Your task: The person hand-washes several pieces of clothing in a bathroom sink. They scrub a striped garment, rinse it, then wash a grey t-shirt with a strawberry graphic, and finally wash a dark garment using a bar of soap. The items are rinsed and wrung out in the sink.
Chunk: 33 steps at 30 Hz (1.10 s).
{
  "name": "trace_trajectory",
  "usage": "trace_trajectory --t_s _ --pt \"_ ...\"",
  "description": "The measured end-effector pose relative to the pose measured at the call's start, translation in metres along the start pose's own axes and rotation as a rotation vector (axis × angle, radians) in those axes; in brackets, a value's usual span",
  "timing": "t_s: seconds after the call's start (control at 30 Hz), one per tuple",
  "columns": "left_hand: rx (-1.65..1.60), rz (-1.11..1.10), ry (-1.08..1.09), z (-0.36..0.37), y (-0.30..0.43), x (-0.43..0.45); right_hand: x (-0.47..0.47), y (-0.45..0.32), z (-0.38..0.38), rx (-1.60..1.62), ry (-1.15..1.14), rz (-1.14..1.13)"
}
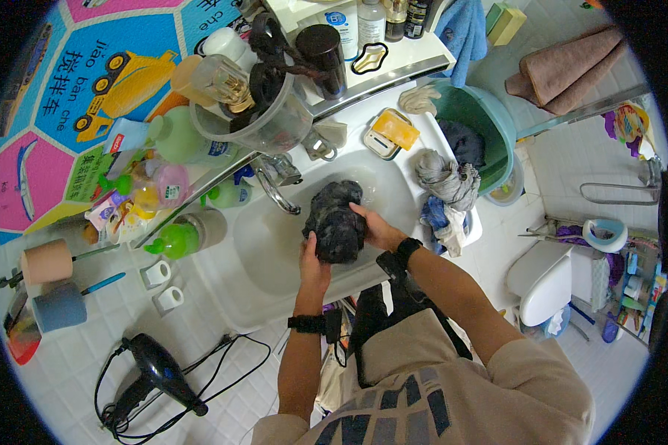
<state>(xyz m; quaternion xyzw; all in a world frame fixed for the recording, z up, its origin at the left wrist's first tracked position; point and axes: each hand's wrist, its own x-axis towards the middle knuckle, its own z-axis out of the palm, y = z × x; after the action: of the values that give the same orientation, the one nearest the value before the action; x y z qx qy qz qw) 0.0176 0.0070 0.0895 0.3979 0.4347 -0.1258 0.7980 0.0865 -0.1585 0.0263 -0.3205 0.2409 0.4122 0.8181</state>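
Note:
A bundled dark wet cloth [335,222] is held over the white washbasin [256,267]. My left hand [314,266] grips its lower left edge, thumb on top. At its right side my right hand [379,225] has hold of it, thumb also on top; the fingers under the cloth are hidden. Just left of the bundle the chrome faucet [278,192] reaches over the basin. Whitish suds or water lie in the basin behind the cloth. An orange soap bar [395,129] rests on a soap dish [379,146] at the basin's back right.
Wrung grey cloth [451,178] and blue and white cloths [445,222] lie on the basin's right rim. Beyond stands a green bucket [501,139] with dark cloth inside. Bottles and a clear plastic tub [256,133] crowd the shelf. A black hair dryer [158,367] hangs lower left.

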Motion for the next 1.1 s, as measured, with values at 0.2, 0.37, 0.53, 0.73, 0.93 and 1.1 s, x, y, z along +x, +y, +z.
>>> trace_trajectory --t_s 0.2,0.37,0.53,0.73,0.93,1.1 --pt "-0.209 0.066 -0.241 -0.029 -0.017 0.052 -0.026 0.032 0.078 -1.326 -0.049 -0.558" --pt "-0.043 -0.003 0.034 -0.015 -0.033 0.062 -0.024 0.035 0.084 -1.019 0.518 -0.520" --pt "-0.099 -0.128 -0.130 -0.005 -0.013 0.047 -0.022 0.045 0.058 -1.056 0.512 -0.671" --pt "-0.257 -0.200 -0.415 -0.008 0.008 0.005 -0.004 0.036 0.003 -0.321 0.457 -0.056" --pt "0.262 0.109 0.007 -0.034 0.003 0.014 -0.006 0.063 0.046 -0.637 0.215 -0.345" --pt "0.200 0.107 0.056 -0.023 -0.009 0.041 -0.026 0.054 0.090 -0.980 0.518 -0.338"
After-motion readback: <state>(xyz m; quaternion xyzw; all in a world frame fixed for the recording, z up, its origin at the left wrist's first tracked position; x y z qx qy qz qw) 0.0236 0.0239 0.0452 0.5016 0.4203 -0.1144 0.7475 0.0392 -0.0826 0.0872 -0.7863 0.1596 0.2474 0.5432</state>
